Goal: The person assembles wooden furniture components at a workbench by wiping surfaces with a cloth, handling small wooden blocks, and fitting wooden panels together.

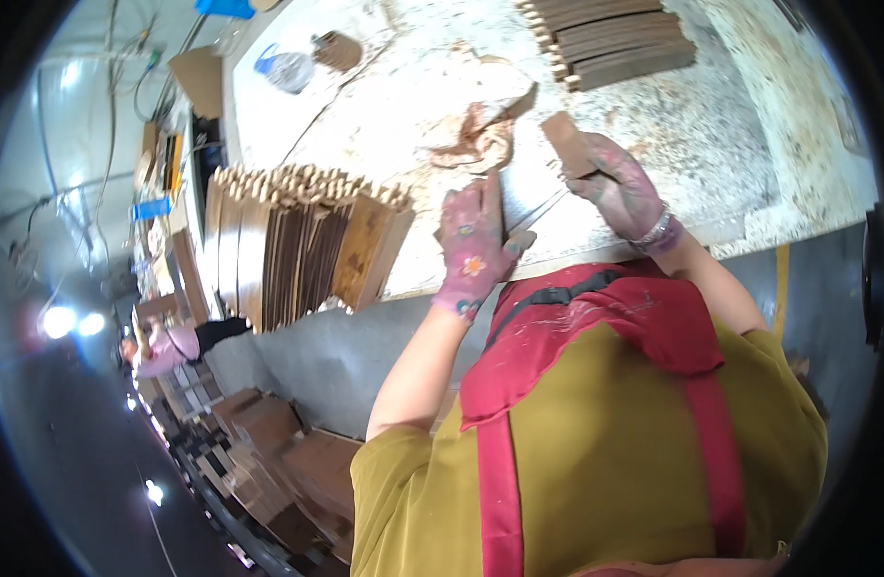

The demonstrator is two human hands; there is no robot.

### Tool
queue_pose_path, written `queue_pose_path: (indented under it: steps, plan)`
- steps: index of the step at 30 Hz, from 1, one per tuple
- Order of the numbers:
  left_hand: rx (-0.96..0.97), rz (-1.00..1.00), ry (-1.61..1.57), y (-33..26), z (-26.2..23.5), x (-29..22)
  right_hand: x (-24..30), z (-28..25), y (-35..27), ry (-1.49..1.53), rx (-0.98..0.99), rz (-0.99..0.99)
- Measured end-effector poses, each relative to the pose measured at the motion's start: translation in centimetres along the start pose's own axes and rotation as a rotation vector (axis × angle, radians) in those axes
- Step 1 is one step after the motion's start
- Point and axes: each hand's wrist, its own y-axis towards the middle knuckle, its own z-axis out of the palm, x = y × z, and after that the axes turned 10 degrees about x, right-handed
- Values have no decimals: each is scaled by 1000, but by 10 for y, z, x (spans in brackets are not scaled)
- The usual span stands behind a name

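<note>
My left hand, in a stained glove with a flower print, grips a thin brown wooden slat that stands on its edge on the white worktable. My right hand, also gloved, with a bracelet at the wrist, holds a small flat brown wooden piece just right of the slat. The two hands are about a hand's width apart, near the table's front edge. A crumpled brown rag lies just beyond them.
A stack of dark wooden slats lies at the table's far side. Several slats stand in a leaning row at the left end. A plastic bag lies far left. Cardboard boxes and another person in pink are below left.
</note>
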Motion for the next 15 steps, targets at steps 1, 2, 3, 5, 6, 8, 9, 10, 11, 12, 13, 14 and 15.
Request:
queue_pose_path:
  steps: [1,2,3,5,6,8,9,10,11,12,13,14,15]
  plan:
    - [98,-77,-74,1,-1,-1,0,-4,-1,156,-8,7]
    - [71,-75,-104,0,5,0,-1,-7,-4,163,-17,31]
    - [43,-76,-135,-1,9,1,1,-6,-7,42,-13,18]
    - [102,-101,-133,-14,6,2,6,-6,-12,99,-39,73]
    - [73,-89,-159,-24,2,3,7,-9,-15,178,-62,69]
    - [-21,-85,-137,-52,-13,11,17,-11,-20,206,-25,75]
    - [-83,-90,-92,-69,-23,20,22,-10,-22,214,-15,70]
    - [-141,-88,-49,-80,-34,34,27,-6,-23,212,-28,57]
    - [-165,-120,-64,-88,-48,51,29,-4,-25,222,-40,54]
    - [-232,-143,-16,-96,-60,67,30,-1,-25,225,-49,60]
    - [-299,-171,38,-103,-72,77,32,1,-24,234,-52,66]
    - [-290,-230,59,-109,-78,89,31,3,-22,226,-12,94]
    - [-283,-288,80,-111,-78,99,28,4,-18,223,44,106]
